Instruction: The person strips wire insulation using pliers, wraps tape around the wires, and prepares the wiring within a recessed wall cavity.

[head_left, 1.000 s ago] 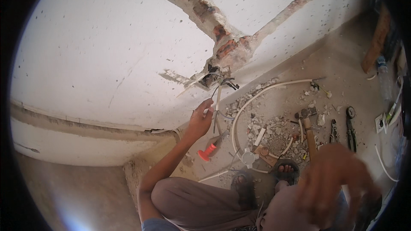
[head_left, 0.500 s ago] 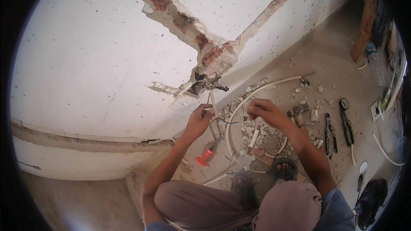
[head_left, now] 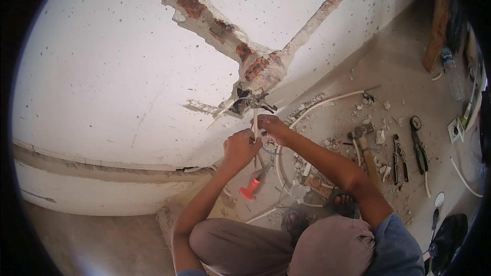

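A white cable (head_left: 255, 116) comes down from the broken hole (head_left: 244, 103) at the foot of the wall, where dark wire ends stick out. My left hand (head_left: 241, 147) is closed round this cable, thumb and fingers pressed together. Just above and to the right, my right hand (head_left: 272, 128) pinches the same cable, its fingertips close to the left ones. A thin blue wire (head_left: 272, 152) pokes out beside my left hand. Below the hands lies a chisel with an orange-red hand guard (head_left: 250, 188). My fingers partly hide the cable.
Rubble (head_left: 332, 151) and a long curved white cable (head_left: 327, 101) cover the floor on the right. A hammer (head_left: 366, 149), black pliers (head_left: 399, 159) and a larger green-and-black hand tool (head_left: 419, 145) lie there too. A plastic bottle (head_left: 452, 76) and a socket plate (head_left: 454, 130) are farther right.
My right hand has come left from above the rubble and now grips the cable beside my left hand. The left hand has turned and closed further round the cable.
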A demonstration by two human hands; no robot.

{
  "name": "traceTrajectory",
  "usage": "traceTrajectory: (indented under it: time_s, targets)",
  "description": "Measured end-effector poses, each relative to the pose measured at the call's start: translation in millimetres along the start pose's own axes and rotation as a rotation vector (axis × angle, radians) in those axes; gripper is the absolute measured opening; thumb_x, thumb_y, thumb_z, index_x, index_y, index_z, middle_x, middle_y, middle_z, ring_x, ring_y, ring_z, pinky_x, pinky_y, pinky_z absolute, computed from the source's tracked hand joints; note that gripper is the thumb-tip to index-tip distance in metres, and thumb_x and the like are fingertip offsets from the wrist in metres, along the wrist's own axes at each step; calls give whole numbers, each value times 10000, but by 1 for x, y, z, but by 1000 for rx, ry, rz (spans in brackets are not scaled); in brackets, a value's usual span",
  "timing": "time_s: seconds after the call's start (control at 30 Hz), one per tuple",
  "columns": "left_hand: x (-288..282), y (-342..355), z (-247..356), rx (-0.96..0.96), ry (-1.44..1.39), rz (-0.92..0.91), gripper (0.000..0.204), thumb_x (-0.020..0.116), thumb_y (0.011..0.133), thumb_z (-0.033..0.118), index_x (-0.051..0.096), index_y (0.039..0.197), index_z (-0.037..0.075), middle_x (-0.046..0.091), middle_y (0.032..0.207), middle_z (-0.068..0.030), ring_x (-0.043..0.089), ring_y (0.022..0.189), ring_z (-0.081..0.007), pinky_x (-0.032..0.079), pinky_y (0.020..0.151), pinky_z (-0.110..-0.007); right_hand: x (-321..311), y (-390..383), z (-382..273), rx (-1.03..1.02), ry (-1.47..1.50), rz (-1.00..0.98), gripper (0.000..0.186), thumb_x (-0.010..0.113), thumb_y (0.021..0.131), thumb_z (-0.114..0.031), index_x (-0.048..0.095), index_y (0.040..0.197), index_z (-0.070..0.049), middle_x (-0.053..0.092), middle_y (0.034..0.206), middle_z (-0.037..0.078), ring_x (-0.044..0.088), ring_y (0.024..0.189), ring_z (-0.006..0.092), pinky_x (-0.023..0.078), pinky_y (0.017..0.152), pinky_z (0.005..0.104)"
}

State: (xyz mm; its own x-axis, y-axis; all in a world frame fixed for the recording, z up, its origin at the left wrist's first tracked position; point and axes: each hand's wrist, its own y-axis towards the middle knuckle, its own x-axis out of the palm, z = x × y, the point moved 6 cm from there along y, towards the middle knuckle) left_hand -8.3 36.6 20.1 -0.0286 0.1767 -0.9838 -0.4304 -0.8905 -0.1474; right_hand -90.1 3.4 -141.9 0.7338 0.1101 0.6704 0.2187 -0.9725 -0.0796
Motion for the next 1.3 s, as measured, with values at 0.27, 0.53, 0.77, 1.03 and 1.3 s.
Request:
traceTrajectory:
  time_s: [0.27,0.53,0.77,1.03,1.3]
  targets:
    - [-5,-6,-31,88,-55,-10,259,693,901,312,684,918,53,705,851,-120,681,833,-307,531,738,-437,-19,-52,-40,71,-146,129,329,751,938,-384,703,912,-60,520,690,-57,460,608,60,357,522,260]
    - [18,2,-44,108,-74,70,236,702,912,273,678,973,46,714,889,-99,688,842,-292,543,753,-418,-9,-61,-74,-40,-385,169,304,718,950,-294,710,901,6,567,692,-30,457,615,67,373,548,286]
    - [19,13,-32,128,-350,182,289,701,908,160,607,1151,35,728,960,-139,721,825,-298,564,735,-398,-28,-74,-78,-362,-597,285,295,640,1002,-264,705,983,23,611,729,27,521,696,96,445,661,293]
    - [-18,20,-7,197,-334,386,93,696,910,81,658,971,22,708,892,-132,709,766,-273,544,672,-387,-89,-122,-53,-164,-421,520,301,683,977,-237,567,776,-46,484,699,-43,411,675,65,355,600,275]
    - [-23,27,-13,135,-258,378,100,655,953,101,680,990,12,718,828,-167,711,695,-280,547,641,-379,-72,-139,-43,-318,-469,379,226,662,996,-247,631,918,-36,654,948,60,593,858,139,482,711,296]
